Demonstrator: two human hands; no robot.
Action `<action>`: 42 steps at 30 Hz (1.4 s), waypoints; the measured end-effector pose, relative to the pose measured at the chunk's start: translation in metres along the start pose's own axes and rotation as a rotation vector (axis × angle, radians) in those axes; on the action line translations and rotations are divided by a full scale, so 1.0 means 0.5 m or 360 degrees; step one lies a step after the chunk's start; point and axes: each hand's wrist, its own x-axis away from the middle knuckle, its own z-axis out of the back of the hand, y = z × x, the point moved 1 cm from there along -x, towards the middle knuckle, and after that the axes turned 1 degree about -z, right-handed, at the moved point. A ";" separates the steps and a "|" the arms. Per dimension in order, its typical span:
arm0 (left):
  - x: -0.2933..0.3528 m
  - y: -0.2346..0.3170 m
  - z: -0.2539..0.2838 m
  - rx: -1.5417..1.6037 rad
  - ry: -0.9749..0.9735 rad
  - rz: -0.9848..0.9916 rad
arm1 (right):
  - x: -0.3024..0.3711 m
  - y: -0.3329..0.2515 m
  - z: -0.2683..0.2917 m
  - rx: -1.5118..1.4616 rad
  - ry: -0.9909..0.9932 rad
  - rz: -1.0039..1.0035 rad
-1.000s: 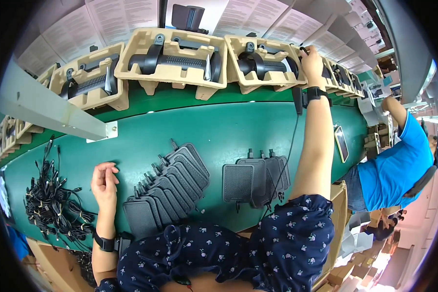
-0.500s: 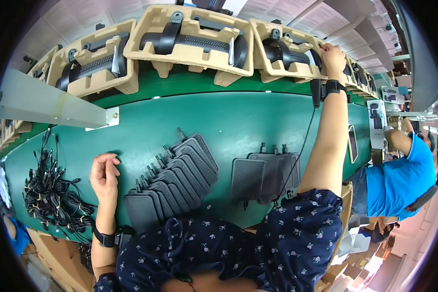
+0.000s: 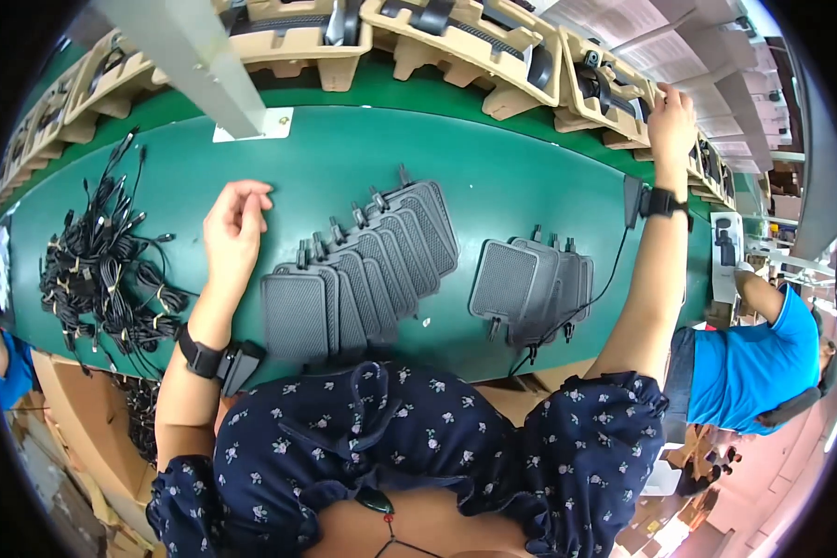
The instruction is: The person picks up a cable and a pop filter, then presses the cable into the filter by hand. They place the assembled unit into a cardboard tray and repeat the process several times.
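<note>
Left hand [image 3: 233, 228] rests loosely uncurled on the green table [image 3: 511, 177], fingers lightly bent and holding nothing, its forearm running back to a black wristband [image 3: 201, 354] near the body. Just to its right, a fanned row of dark grey mesh pads [image 3: 363, 270] lies overlapping, each with a short plug at one end. A smaller stack of the same pads [image 3: 530, 284] sits further right. To the left, well apart, lies a tangle of black cables [image 3: 102, 270]. Right arm stretches straight out across the table; the right hand [image 3: 671, 116] grips the edge of a tan moulded tray [image 3: 614, 93] at the far side.
</note>
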 end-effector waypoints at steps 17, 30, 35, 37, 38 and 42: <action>-0.004 -0.011 0.011 0.0061 -0.0143 -0.0169 | 0.477 -0.294 0.301 -0.0135 -0.1104 0.0537; 0.000 -0.012 0.015 0.0266 -0.0192 -0.0099 | 0.432 -0.253 0.311 -0.1219 -0.0997 0.0078; 0.004 -0.014 0.016 0.0276 -0.0155 -0.0063 | 0.321 -0.177 0.248 -0.0695 -0.0652 -0.0106; 0.000 -0.013 0.009 0.0259 -0.0166 -0.0095 | 0.261 -0.075 0.164 -0.1049 -0.0171 -0.0232; 0.001 -0.011 0.010 0.0246 -0.0152 -0.0089 | 0.221 -0.040 0.147 -0.1151 -0.0031 -0.0319; 0.004 -0.019 0.011 0.0176 -0.0126 -0.0095 | 0.086 0.061 0.076 -0.1540 0.0449 -0.0673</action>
